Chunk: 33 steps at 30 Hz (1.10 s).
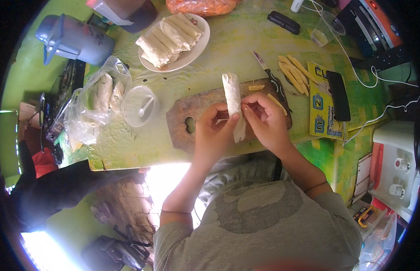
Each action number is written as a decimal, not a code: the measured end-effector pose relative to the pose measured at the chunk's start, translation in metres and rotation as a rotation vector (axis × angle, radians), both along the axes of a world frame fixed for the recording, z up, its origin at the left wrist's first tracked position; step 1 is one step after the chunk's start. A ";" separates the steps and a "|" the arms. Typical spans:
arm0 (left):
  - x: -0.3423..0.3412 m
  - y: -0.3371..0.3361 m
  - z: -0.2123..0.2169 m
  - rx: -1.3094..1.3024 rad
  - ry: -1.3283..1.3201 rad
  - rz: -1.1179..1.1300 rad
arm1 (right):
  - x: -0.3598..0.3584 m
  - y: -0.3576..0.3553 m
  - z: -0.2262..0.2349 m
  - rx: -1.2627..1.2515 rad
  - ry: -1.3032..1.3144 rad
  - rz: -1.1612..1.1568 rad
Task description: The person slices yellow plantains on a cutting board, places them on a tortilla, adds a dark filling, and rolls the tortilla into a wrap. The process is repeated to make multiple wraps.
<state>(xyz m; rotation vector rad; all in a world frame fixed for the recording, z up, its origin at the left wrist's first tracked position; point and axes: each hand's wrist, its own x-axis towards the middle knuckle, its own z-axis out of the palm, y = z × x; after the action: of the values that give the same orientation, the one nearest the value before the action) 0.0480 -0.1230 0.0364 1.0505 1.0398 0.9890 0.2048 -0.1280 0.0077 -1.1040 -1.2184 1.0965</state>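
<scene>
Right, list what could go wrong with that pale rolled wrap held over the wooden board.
1. The pale rolled wrap is pinched only at its middle by the left hand and right hand; its free ends could unroll or spill filling.
2. The knife lies on the brown wooden cutting board close to the right hand; a careless reach might meet the blade.

both forearms raised from below, left hand and right hand pinching fingertips together

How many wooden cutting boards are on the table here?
1. The wooden cutting board lies at the table's near edge, under both hands, which hold a rolled white wrap over it. Its right end is partly hidden by the right hand.
</scene>
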 end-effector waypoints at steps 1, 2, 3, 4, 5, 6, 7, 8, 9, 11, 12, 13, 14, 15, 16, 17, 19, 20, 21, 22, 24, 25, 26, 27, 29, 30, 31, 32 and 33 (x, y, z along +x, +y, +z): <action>0.000 0.000 0.001 0.024 0.033 0.015 | 0.000 0.000 -0.001 0.003 0.039 0.021; 0.000 -0.001 0.002 0.049 0.067 0.033 | 0.000 0.000 0.003 -0.030 0.122 0.047; 0.000 -0.001 0.003 0.074 0.101 0.050 | 0.000 -0.002 0.010 -0.062 0.205 0.073; 0.000 -0.001 0.002 0.197 0.184 0.070 | 0.000 -0.002 0.015 -0.095 0.288 0.100; -0.001 -0.001 -0.001 0.318 0.266 0.089 | 0.000 -0.001 0.016 -0.059 0.292 0.144; -0.002 -0.001 -0.002 0.439 0.347 0.107 | 0.001 0.001 0.016 -0.024 0.296 0.189; -0.002 -0.002 0.000 0.526 0.471 0.096 | 0.002 0.003 0.017 0.012 0.300 0.233; -0.004 -0.005 0.006 0.612 0.595 0.084 | 0.002 0.001 0.016 -0.011 0.327 0.201; -0.005 -0.007 0.012 0.697 0.719 0.071 | 0.002 -0.002 0.015 -0.035 0.354 0.168; -0.006 -0.008 0.024 0.759 0.692 0.042 | 0.008 -0.003 0.014 -0.085 0.368 0.174; -0.006 -0.009 0.030 0.789 0.680 0.028 | 0.015 -0.002 0.016 -0.111 0.354 0.213; -0.007 -0.009 0.034 0.752 0.609 0.047 | 0.019 -0.002 0.017 -0.137 0.341 0.251; -0.007 -0.009 0.038 0.715 0.536 0.063 | 0.020 -0.003 0.016 -0.088 0.377 0.270; -0.008 -0.009 0.040 0.678 0.464 0.079 | 0.021 -0.004 0.016 -0.039 0.413 0.288; -0.012 -0.007 0.040 0.707 0.473 0.016 | 0.022 -0.005 0.016 0.010 0.448 0.306; -0.017 -0.003 0.039 0.735 0.485 -0.044 | 0.024 -0.003 0.017 0.080 0.374 0.353; -0.019 -0.001 0.039 0.789 0.516 -0.120 | 0.028 0.003 0.022 0.221 0.224 0.446; -0.019 -0.001 0.039 0.816 0.534 -0.136 | 0.027 0.002 0.029 0.199 0.226 0.442; -0.018 0.000 0.039 0.843 0.553 -0.151 | 0.027 0.002 0.028 0.209 0.203 0.436; -0.018 -0.001 0.038 0.869 0.566 -0.141 | 0.028 0.001 0.027 0.219 0.181 0.428; -0.019 0.001 0.038 0.922 0.591 -0.126 | 0.030 0.002 0.029 0.277 0.110 0.414; -0.020 0.001 0.037 0.953 0.588 -0.123 | 0.031 0.003 0.031 0.323 0.061 0.409; -0.020 0.003 0.035 0.985 0.584 -0.122 | 0.032 0.004 0.033 0.370 0.012 0.403; -0.021 0.004 0.034 1.017 0.580 -0.120 | 0.031 0.004 0.032 0.359 0.026 0.371; -0.024 0.004 0.037 0.979 0.617 -0.125 | 0.028 0.003 0.031 0.339 0.051 0.309; -0.026 0.005 0.038 0.961 0.634 -0.125 | 0.029 0.002 0.030 0.319 0.064 0.285; -0.028 0.009 0.040 1.011 0.672 -0.111 | 0.030 0.002 0.029 0.298 0.077 0.262; -0.032 0.014 0.042 1.062 0.717 -0.089 | 0.032 0.002 0.027 0.282 0.093 0.246; -0.037 0.022 0.045 1.116 0.761 -0.066 | 0.034 -0.002 0.027 0.197 0.148 0.240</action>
<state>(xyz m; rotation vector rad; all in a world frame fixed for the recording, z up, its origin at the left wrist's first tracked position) 0.0108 -0.1011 0.0818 2.4980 0.9975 1.1498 0.2384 -0.1303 0.0344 -0.7276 -1.3319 1.1874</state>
